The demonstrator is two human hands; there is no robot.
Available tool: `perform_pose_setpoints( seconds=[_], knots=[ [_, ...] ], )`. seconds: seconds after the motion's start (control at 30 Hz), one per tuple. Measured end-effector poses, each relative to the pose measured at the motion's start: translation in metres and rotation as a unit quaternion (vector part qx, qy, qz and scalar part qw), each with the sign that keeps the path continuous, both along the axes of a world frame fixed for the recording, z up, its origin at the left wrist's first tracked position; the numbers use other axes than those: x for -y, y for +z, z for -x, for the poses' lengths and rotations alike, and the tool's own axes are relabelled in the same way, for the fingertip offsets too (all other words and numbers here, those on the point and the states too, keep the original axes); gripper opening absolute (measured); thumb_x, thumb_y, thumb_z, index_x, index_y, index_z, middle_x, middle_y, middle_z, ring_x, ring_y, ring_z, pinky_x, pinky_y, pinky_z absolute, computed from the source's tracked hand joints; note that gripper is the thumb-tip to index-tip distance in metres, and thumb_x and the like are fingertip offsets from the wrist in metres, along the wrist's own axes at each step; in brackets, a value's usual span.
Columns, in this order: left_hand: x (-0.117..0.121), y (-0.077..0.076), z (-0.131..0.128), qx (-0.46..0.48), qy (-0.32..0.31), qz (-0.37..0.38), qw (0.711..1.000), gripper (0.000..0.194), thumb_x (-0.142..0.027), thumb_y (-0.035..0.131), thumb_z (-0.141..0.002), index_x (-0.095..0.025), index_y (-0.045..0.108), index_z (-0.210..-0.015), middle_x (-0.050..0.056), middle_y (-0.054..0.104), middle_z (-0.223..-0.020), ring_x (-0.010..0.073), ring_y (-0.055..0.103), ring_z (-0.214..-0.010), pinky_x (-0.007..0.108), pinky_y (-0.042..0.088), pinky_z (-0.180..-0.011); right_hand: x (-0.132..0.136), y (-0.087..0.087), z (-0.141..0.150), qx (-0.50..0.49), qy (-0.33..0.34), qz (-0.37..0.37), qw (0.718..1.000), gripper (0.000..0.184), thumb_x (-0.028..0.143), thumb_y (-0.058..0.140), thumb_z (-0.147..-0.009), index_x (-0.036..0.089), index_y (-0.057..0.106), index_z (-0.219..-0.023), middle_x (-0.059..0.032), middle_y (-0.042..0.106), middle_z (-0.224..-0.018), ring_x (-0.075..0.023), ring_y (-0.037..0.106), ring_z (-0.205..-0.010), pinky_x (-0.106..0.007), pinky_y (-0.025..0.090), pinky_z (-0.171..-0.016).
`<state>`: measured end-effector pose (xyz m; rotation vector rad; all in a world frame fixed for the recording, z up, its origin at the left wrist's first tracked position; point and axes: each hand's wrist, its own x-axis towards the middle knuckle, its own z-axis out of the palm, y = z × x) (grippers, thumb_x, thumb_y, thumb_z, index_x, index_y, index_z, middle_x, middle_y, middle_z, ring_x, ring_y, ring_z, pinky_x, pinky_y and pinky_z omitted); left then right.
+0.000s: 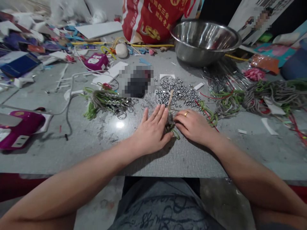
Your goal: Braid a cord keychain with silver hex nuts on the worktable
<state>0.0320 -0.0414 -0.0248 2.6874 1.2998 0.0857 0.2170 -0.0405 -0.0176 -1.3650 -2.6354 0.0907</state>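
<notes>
My left hand lies on the grey table, fingers stretched forward and close together, pressing on a small bundle of green and grey cords. My right hand, with a gold ring on one finger, is curled and pinches the same bundle from the right. A thin wooden stick stands up just beyond the fingertips. Behind it spreads a heap of small silver metal nuts.
A steel bowl and a red printed bag stand at the back. Tangles of grey, green and red cords lie right; a finished cord bunch with rings left. Purple devices and paper scraps clutter the left.
</notes>
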Motion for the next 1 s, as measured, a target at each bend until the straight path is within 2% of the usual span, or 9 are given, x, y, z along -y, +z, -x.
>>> perform_pose_setpoints(
  seconds=[0.13,0.23,0.4,0.63,0.83,1.0],
  knots=[
    [-0.003,-0.007,-0.004,0.002,-0.008,0.02,1.0,0.06,-0.037,0.029,-0.092,-0.001,0.021,-0.14,0.021,0.021,-0.148,0.0273,0.015,-0.138,0.044,0.02,-0.111,0.0,-0.002,0.001,-0.018,-0.005,-0.008,1.0,0.019,0.02,0.048,-0.086,0.012,0.064,-0.089,-0.0118,0.065,-0.092,-0.0224,0.055,-0.089,-0.037,0.042,-0.082],
    [-0.004,-0.012,-0.006,-0.002,-0.007,0.014,1.0,0.058,-0.036,0.028,-0.093,-0.001,0.024,-0.139,0.021,0.023,-0.147,0.0273,0.017,-0.138,0.043,0.023,-0.11,0.001,-0.005,0.003,-0.019,-0.011,-0.01,1.0,0.019,0.021,0.047,-0.087,0.013,0.064,-0.086,-0.0108,0.064,-0.091,-0.0221,0.054,-0.089,-0.036,0.04,-0.081],
    [-0.003,-0.011,-0.005,-0.021,0.008,0.014,1.0,0.066,-0.044,0.033,-0.09,-0.002,0.022,-0.14,0.021,0.022,-0.147,0.0278,0.018,-0.138,0.05,0.019,-0.109,0.001,-0.005,0.004,0.029,-0.018,-0.006,0.999,0.021,0.02,0.043,-0.089,0.014,0.063,-0.082,-0.0095,0.063,-0.088,-0.021,0.053,-0.086,-0.033,0.038,-0.076],
    [-0.001,-0.006,-0.003,-0.067,0.027,0.019,0.997,0.074,-0.054,0.028,-0.089,-0.003,0.02,-0.141,0.021,0.014,-0.149,0.0304,0.013,-0.138,0.058,0.012,-0.107,0.001,0.003,-0.001,0.107,-0.056,-0.016,0.993,0.019,0.019,0.044,-0.088,0.015,0.062,-0.084,-0.0068,0.064,-0.087,-0.0212,0.055,-0.085,-0.031,0.033,-0.072],
    [0.001,-0.007,-0.001,-0.084,0.052,0.004,0.995,0.082,-0.062,0.026,-0.085,-0.004,0.017,-0.142,0.021,0.013,-0.149,0.0327,0.013,-0.138,0.061,0.008,-0.106,0.003,0.014,-0.012,0.175,-0.098,-0.023,0.979,0.019,0.013,0.043,-0.086,0.017,0.061,-0.081,-0.0055,0.064,-0.083,-0.0204,0.057,-0.081,-0.032,0.031,-0.068],
    [0.001,-0.008,-0.001,-0.088,0.065,-0.013,0.994,0.084,-0.064,0.024,-0.084,-0.004,0.019,-0.142,0.022,0.013,-0.149,0.0331,0.014,-0.138,0.062,0.005,-0.105,0.003,0.02,-0.021,0.217,-0.144,-0.027,0.965,0.022,0.015,0.042,-0.086,0.018,0.061,-0.076,-0.0057,0.065,-0.078,-0.0192,0.057,-0.074,-0.032,0.029,-0.064]
  ],
)
